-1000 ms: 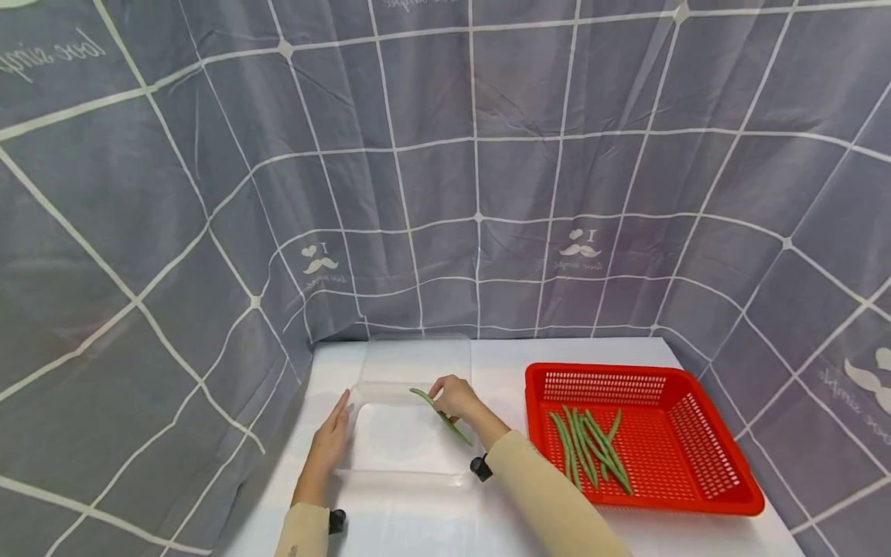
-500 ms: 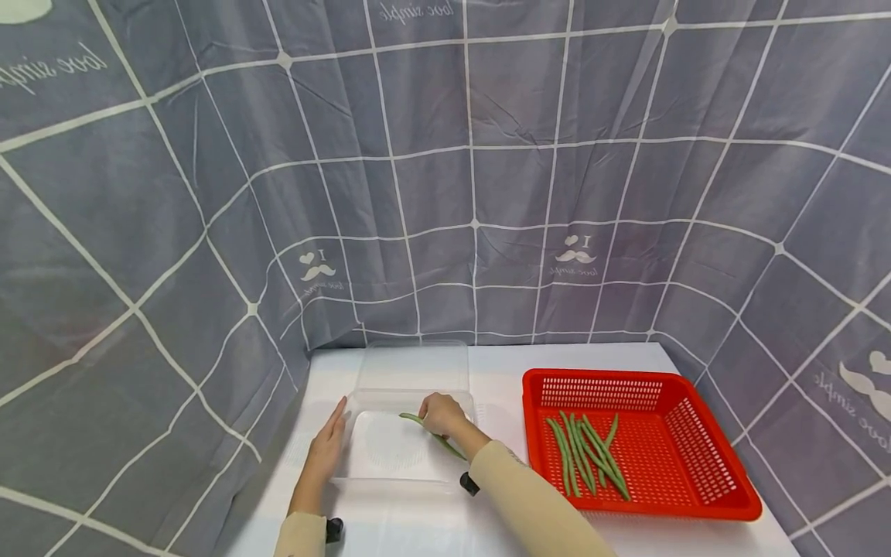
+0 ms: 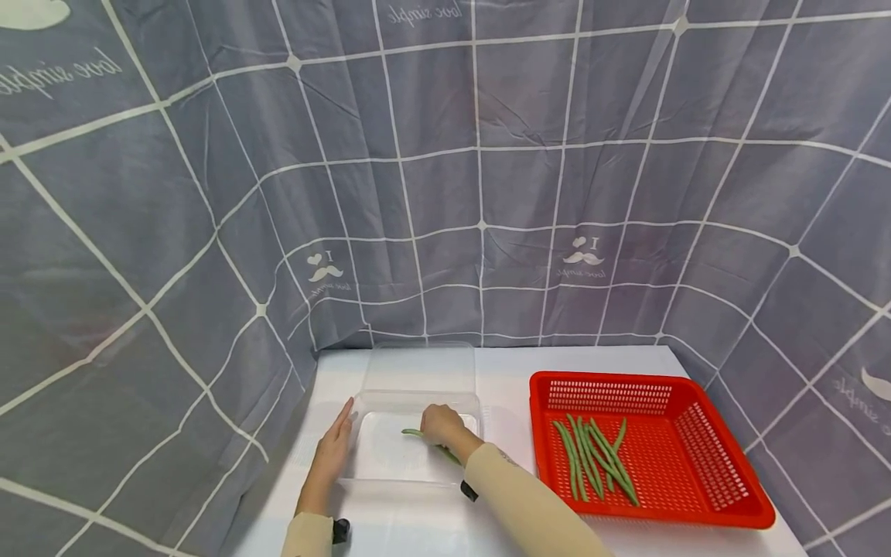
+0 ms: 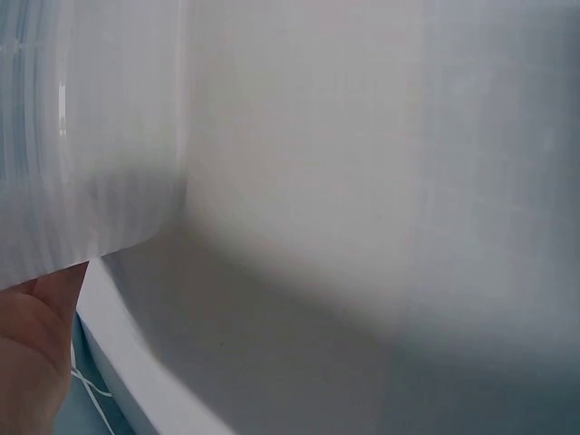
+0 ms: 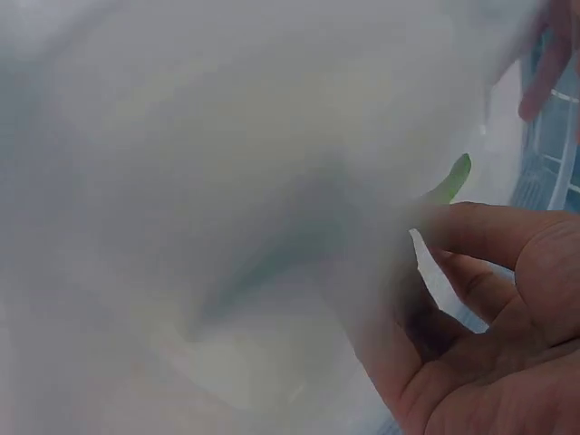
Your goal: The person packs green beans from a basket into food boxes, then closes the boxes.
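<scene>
My right hand [image 3: 442,425] pinches a green bean [image 3: 412,432] low inside a clear plastic box [image 3: 379,452]. In the right wrist view one tip of the green bean [image 5: 450,181] sticks out past the thumb and fingers of the right hand [image 5: 494,313], and the rest shows blurred through the cloudy plastic wall. My left hand [image 3: 331,452] rests against the box's left side with its fingers extended. Part of that left hand [image 4: 36,340] appears below the plastic in the left wrist view. Its fingertips are hidden there.
A red plastic basket [image 3: 727,514] stands to the right of the box, with several green beans [image 3: 592,456] in its left half. The box's clear lid [image 3: 421,367] lies open behind it on the white table [image 3: 504,387]. A grey checked curtain [image 3: 515,186] encloses the back and sides.
My right hand has moved a little left and down into the box with the green bean. My left hand has stayed at the box's side. The head view has shifted slightly.
</scene>
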A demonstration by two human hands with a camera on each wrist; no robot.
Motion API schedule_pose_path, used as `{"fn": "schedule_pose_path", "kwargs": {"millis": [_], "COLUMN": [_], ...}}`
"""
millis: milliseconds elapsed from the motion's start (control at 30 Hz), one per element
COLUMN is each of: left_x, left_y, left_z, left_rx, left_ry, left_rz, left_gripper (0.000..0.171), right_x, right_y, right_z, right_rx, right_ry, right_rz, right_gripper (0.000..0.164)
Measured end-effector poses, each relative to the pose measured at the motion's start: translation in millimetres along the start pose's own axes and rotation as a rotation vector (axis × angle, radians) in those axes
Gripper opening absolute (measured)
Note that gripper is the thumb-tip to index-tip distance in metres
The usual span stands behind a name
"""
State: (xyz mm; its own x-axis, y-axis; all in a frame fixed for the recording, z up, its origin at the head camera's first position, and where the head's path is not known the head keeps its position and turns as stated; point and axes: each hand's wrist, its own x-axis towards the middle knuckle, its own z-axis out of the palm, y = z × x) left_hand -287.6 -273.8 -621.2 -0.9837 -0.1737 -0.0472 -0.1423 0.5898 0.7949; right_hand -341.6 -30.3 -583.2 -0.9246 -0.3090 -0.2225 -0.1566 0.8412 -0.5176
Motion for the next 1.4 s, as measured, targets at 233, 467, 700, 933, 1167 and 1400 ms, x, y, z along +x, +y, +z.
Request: {"fn": "schedule_pose_path", "kwargs": {"millis": [233,467,700,933,1167,1400], "left_x": [-3.2,-1.7,-1.1,-0.2,-0.7,-1.1], "left_y": [2.2,3.5,3.1,3.4,4.6,3.1], "left_z": [1.4,-0.2,0.3,0.3,2.0,-0.7], "left_rx": [-0.002,0.006,-0.001,0.008,0.001,0.009], "left_ry": [0.019,0.003,0.004,0.005,0.000,-0.007], "left_rz": [0.009,-0.009,-0.011,-0.012,-0.018,-0.011], "left_gripper": [0.053,0.053,0.053,0.054,0.053,0.054], "right_x": [3,11,10,9,8,2], "right_y": [6,11,9,3,1,6], "right_z": [9,20,18,11,-5,-25], "right_rx": [-0.065,-0.094,-0.077,-0.102,-0.033,0.153], "right_ry": [-0.037,-0.056,-0.064,-0.064,-0.092,-0.066], "right_rz": [0.014,0.064,0.107,0.077,0.061,0.034], "right_gripper": [0.020,0.031,0.035,0.036,0.016,0.016]}}
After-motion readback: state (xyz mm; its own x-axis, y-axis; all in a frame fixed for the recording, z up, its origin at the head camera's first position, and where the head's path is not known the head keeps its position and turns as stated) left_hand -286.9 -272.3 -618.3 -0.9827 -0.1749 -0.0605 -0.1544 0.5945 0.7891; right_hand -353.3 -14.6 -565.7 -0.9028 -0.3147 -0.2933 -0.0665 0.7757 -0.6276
